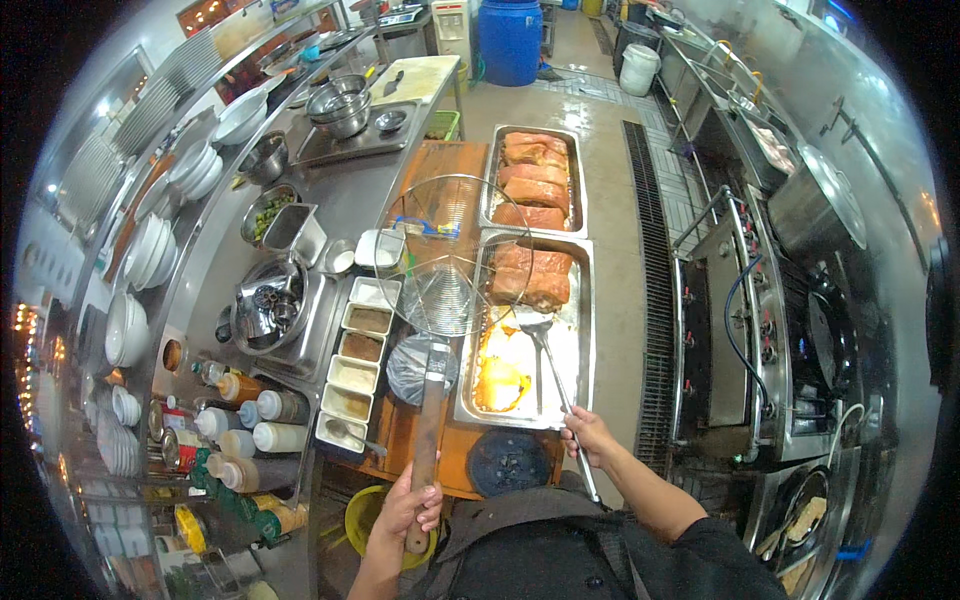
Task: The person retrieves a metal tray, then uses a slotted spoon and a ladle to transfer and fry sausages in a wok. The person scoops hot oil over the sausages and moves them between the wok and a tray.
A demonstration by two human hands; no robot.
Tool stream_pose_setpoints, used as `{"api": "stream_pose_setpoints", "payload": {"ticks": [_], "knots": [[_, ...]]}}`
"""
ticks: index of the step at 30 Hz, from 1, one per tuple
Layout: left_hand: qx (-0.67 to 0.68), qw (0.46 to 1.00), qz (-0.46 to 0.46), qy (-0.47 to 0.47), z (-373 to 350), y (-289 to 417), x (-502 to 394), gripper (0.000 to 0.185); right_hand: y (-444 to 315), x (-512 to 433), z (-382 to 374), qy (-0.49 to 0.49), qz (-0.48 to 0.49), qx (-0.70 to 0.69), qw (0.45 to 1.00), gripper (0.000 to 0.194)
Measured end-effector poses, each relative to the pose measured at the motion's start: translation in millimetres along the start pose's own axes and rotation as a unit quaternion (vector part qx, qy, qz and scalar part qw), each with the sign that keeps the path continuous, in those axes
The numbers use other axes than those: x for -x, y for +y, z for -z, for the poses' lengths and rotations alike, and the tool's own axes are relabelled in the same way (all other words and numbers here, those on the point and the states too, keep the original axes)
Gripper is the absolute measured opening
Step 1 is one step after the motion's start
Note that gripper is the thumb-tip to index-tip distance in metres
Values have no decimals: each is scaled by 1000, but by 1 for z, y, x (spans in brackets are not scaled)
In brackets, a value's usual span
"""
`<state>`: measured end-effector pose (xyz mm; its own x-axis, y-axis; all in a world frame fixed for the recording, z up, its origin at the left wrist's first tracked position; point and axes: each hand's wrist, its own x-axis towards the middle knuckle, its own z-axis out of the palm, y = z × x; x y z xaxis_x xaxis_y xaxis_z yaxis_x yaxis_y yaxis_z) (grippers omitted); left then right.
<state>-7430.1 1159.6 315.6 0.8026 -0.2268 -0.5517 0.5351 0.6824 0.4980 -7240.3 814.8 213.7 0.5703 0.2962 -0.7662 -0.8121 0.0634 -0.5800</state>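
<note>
My left hand (411,501) is closed on the wooden handle of a wire skimmer (430,420), whose round mesh head hangs over the orange table and the left edges of the trays. In my right hand (589,439) is the shaft of a long metal spatula (553,367). Its blade lies in the near steel tray (589,330), just below browned rolled meat pieces (531,274); bright glare and orange-brown liquid fill the tray's near part. Beyond it, a second steel tray (581,180) holds several more glossy meat pieces (534,180).
At left, a steel counter (341,187) bears seasoning containers (358,373), squeeze bottles (281,437) and bowls. A dark round lid (508,463) lies by the near tray. A floor drain grate (651,300) runs before the stove (757,330) at right. A blue barrel (510,41) stands ahead.
</note>
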Motion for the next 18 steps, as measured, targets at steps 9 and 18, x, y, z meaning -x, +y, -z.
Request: {"api": "stream_pose_setpoints", "payload": {"ticks": [9, 18], "knots": [[29, 999, -8, 29, -12, -22, 2, 69, 63, -40, 22, 67, 112, 32, 991, 24], [19, 997, -10, 68, -13, -22, 8, 68, 120, -96, 76, 170, 301, 332, 878, 30]]}}
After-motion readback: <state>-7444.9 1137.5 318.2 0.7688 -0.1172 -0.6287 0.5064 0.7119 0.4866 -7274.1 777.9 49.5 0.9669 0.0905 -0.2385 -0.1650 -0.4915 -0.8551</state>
